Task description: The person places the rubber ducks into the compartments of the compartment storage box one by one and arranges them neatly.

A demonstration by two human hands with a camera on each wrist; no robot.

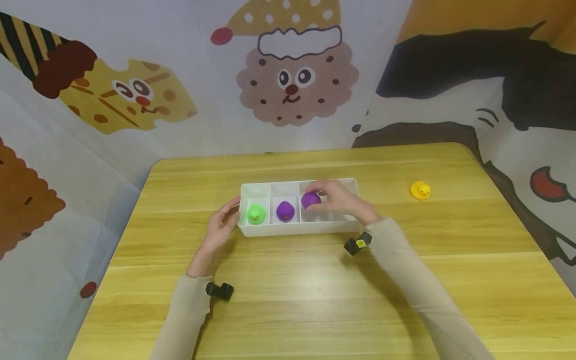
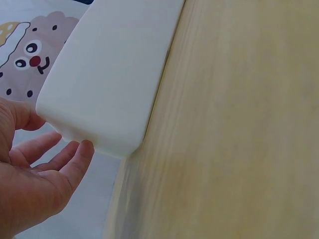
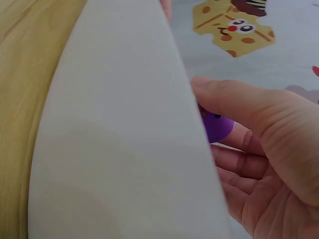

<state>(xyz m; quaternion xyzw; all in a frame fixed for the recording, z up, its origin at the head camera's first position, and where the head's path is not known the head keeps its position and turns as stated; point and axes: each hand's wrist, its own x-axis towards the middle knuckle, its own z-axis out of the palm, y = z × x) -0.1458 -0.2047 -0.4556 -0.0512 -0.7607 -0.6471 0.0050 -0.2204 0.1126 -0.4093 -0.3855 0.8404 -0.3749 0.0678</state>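
A white divided tray (image 1: 292,229) sits on the table. My left hand (image 1: 220,226) rests against its left end; the left wrist view shows the fingertips (image 2: 85,147) touching the end wall. Inside the leftmost compartment is a green toy duck (image 1: 256,214), and one to the right lies a purple toy duck (image 1: 285,212). My right hand (image 1: 336,198) pinches another purple toy duck (image 1: 310,200) at the third compartment. In the right wrist view the tray wall partly hides this purple duck (image 3: 220,128). Whether it touches the compartment floor I cannot tell.
A yellow toy duck (image 1: 420,190) stands on the wooden table (image 1: 288,300), to the right of the tray. Behind the table hangs a cloth (image 1: 202,60) printed with cartoon figures. Both wrists carry small black cameras (image 1: 219,290).
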